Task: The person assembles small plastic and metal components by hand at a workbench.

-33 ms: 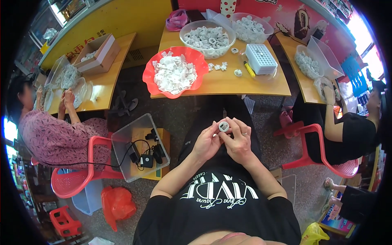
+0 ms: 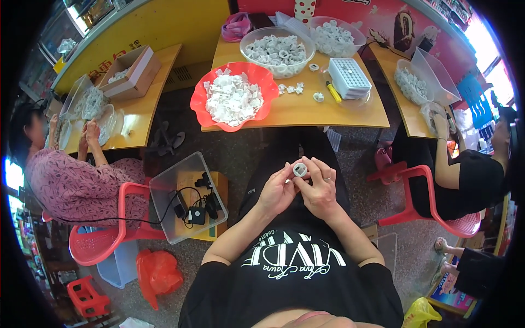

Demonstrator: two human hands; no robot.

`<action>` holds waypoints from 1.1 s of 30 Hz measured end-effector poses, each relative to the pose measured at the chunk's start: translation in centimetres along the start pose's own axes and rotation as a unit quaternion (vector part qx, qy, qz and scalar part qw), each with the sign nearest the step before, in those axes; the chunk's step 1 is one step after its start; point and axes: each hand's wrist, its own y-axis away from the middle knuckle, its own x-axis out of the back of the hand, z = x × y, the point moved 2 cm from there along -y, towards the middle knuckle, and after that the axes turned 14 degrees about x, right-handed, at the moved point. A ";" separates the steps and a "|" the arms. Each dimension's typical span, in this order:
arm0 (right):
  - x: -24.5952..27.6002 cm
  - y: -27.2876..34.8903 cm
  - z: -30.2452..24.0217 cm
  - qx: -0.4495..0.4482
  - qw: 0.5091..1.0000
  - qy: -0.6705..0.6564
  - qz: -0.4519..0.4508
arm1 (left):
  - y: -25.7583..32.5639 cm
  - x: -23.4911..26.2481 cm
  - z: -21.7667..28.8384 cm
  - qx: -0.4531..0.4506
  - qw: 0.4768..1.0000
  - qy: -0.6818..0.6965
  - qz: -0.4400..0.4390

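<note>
From my remote seat I saw the wooden table (image 2: 295, 112) carrying the red basin (image 2: 203, 106) of white pieces within reach, while over the lap my left hand (image 2: 278, 192) and right hand (image 2: 317, 191) closed fingertips together, pinching the small white ring (image 2: 299, 169) between them.

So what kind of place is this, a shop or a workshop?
Probably a small piecework workshop: wooden tables, a red basin and clear bowls heaped with small white parts, co-workers seated on plastic chairs.
</note>
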 end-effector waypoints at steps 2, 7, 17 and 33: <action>-0.1 0.2 -0.1 0.005 1.000 0.009 -0.004 | -0.1 0.6 -0.3 0.005 1.000 -0.007 -0.002; -0.3 0.4 -0.2 -0.010 0.999 -0.036 0.000 | 0.1 0.6 -0.4 -0.010 1.000 -0.012 0.005; 0.1 -0.2 0.5 -0.090 0.985 -0.093 0.112 | 0.6 0.3 -0.4 -0.016 0.999 -0.021 0.020; -1.8 0.7 1.5 -0.277 0.917 -0.268 0.103 | 0.4 1.2 -1.0 -0.041 0.997 -0.058 0.031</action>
